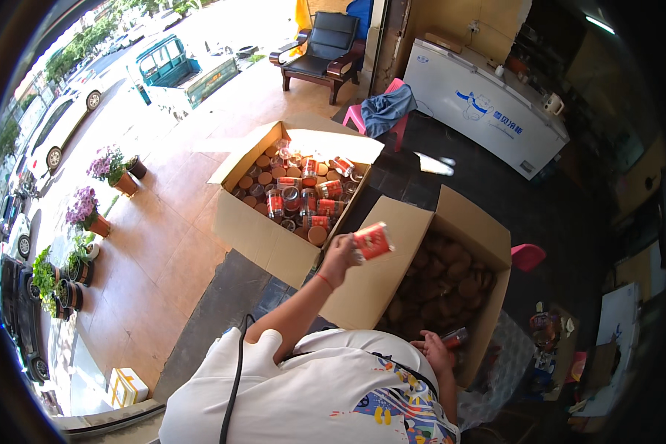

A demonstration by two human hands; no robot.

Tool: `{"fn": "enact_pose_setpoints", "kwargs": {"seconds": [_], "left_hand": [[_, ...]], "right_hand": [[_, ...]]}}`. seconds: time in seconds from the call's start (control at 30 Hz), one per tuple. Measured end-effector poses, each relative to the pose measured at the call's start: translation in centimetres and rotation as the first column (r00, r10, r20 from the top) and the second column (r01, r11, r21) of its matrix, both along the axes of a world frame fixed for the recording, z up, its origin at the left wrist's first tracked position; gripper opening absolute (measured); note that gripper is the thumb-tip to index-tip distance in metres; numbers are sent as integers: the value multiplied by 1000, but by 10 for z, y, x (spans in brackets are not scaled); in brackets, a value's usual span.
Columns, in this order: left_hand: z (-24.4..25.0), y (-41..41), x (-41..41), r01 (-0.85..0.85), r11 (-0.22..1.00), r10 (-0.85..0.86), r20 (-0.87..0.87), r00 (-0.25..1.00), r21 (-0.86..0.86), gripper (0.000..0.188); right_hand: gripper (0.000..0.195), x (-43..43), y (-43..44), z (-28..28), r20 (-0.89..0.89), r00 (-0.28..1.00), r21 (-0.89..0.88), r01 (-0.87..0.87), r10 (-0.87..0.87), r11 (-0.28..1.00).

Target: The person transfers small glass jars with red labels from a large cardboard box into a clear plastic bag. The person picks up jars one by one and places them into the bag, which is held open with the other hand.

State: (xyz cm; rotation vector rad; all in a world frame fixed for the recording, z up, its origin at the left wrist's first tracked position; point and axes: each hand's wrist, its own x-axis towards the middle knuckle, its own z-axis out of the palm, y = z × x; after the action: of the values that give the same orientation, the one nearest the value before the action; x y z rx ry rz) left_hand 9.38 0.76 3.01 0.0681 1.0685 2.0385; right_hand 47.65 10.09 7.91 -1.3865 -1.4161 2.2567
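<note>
My left hand (341,256) grips a clear jar with a red label (373,242), held up between two open cardboard boxes. Beyond it, the left box (266,238) is filled with similar red-labelled jars (308,201) and brown-orange lids (317,235), some jars lying on their sides. Low in front of me, my right hand (436,353) is at the near end of the right box (391,238). Another red-labelled jar (455,337) sticks out past its fingers, which partly hide it. Many brown round lids (449,272) fill the shadowed inside of this box.
A pink plastic chair (398,133) with a blue cloth (387,109) stands behind the boxes, near a white chest freezer (477,102). Clear plastic wrap (502,366) lies at the right box's side. Potted flowers (123,183) line the tiled floor on the left.
</note>
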Motion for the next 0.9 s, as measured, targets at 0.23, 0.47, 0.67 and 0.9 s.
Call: {"fn": "enact_pose_setpoints", "kwargs": {"seconds": [0.23,0.47,0.67,0.9], "left_hand": [[-119,-128,-76,-429,889,458,269,847,-161,39],[-155,-126,-72,-415,795,603,514,609,-442,61],[-66,-84,-117,-267,785,561,458,690,-559,79],[-54,-28,-76,-206,853,224,-20,974,-480,20]], "right_hand": [[29,35,-3,-83,170,985,271,-54,7,961],[34,49,0,-107,248,968,369,-129,36,920],[39,61,3,-118,246,969,317,-108,29,942],[38,47,-5,-82,343,938,428,-117,-41,896]]}}
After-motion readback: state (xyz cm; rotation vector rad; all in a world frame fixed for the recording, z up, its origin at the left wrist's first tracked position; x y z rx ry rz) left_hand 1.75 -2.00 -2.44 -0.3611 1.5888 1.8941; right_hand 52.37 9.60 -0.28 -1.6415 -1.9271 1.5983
